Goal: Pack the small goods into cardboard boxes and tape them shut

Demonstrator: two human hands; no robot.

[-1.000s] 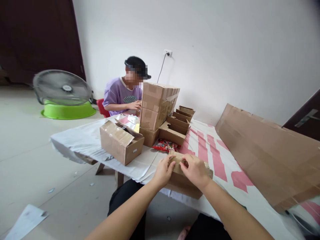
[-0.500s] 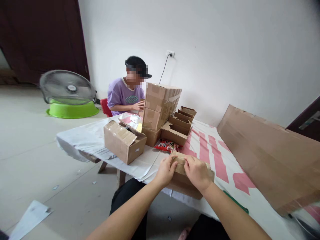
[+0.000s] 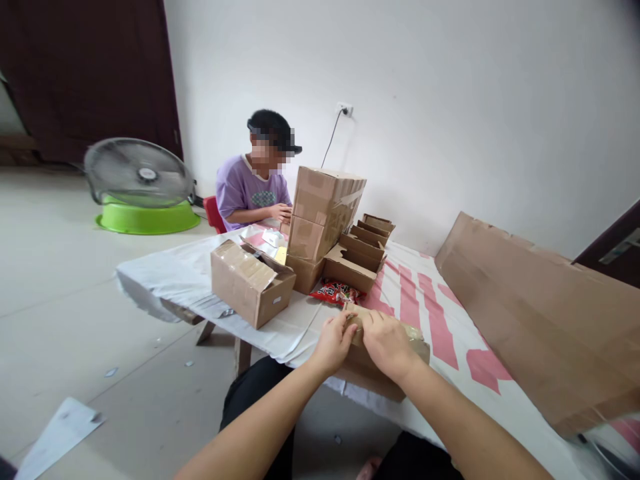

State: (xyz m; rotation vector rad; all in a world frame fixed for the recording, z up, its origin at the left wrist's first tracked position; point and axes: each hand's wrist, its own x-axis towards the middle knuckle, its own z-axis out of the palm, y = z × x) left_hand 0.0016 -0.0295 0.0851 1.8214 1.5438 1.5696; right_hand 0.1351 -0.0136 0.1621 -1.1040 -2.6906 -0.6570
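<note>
A small cardboard box (image 3: 385, 373) sits at the near edge of the cloth-covered table (image 3: 170, 277), right in front of me. My left hand (image 3: 334, 343) grips its left top edge, fingers curled over the flap. My right hand (image 3: 385, 345) lies on the box top beside it, fingers bent and pressing on the flap. The two hands almost touch. What the fingers pinch, beyond the flap itself, is hidden.
A red snack packet (image 3: 336, 292) lies just behind the box. An open carton (image 3: 251, 283), a stack of sealed cartons (image 3: 320, 217) and several open boxes (image 3: 361, 257) stand farther back. Large flat cardboard sheets (image 3: 540, 313) lean at the right. A person in a purple shirt (image 3: 251, 190) sits across. A fan (image 3: 140, 177) stands on the floor.
My right hand has slid left along the box top until it nearly meets my left hand. The view has shifted slightly left.
</note>
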